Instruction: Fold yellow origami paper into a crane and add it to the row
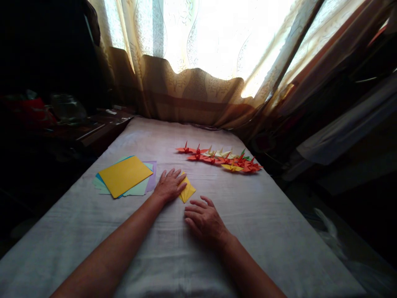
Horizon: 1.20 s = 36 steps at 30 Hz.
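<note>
A small folded piece of yellow origami paper (pixel 187 191) lies on the cloth-covered table, its crease lines showing. My left hand (pixel 169 185) rests flat with fingers stretched out, the fingertips over the left edge of the folded paper. Just below and to the right, my right hand (pixel 205 219) hovers or rests by the cloth, fingers loosely bent and apart, with nothing visible in it. It does not appear to touch the yellow paper. To the left of my left hand is a stack of coloured paper sheets (pixel 125 176), a yellow one on top.
Several folded paper cranes (pixel 228 160), red, cream, yellow and green, stand in rows at the back right of the table (pixel 149 256). Behind hangs a bright curtain (pixel 198 91). A glass jar (pixel 68 109) stands on a dark side table at the left.
</note>
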Each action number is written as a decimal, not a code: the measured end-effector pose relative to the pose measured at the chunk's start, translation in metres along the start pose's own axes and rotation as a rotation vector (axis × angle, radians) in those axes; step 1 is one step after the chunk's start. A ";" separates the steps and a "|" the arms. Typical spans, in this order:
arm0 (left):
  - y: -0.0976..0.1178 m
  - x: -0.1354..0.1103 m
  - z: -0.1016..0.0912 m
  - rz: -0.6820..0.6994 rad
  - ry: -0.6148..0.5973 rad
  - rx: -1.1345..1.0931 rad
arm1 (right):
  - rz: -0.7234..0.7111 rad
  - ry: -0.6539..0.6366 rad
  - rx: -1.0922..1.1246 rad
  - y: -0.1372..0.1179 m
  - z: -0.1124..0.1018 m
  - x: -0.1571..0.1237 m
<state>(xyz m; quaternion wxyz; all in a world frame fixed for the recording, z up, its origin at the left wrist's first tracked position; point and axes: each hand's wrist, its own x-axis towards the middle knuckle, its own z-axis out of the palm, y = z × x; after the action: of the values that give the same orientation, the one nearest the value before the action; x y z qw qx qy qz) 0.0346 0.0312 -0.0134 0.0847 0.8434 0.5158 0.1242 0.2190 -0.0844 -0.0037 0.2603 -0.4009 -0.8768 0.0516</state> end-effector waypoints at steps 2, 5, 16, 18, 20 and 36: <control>-0.001 -0.001 0.001 0.000 0.052 -0.011 | 0.054 0.037 -0.013 0.013 -0.006 0.009; -0.003 -0.002 0.001 -0.002 0.138 -0.030 | 0.342 0.046 -0.114 0.038 -0.011 0.029; 0.015 -0.026 -0.007 0.161 0.304 -0.040 | 0.419 0.114 -0.119 0.053 0.016 0.037; 0.023 -0.032 -0.008 0.172 0.225 0.003 | 0.405 0.114 -0.082 0.054 0.016 0.034; 0.027 -0.037 -0.009 0.171 0.160 0.033 | 0.403 0.115 -0.054 0.055 0.016 0.033; 0.025 -0.048 -0.005 0.180 0.151 -0.024 | 0.510 0.160 0.187 0.047 0.019 0.032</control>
<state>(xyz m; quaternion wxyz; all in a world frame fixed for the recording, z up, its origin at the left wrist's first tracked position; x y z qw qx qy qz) 0.0339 -0.0228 -0.0080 0.0443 0.8735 0.4413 0.2009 0.2236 -0.0272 -0.0207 0.3432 -0.5859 -0.7155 0.1643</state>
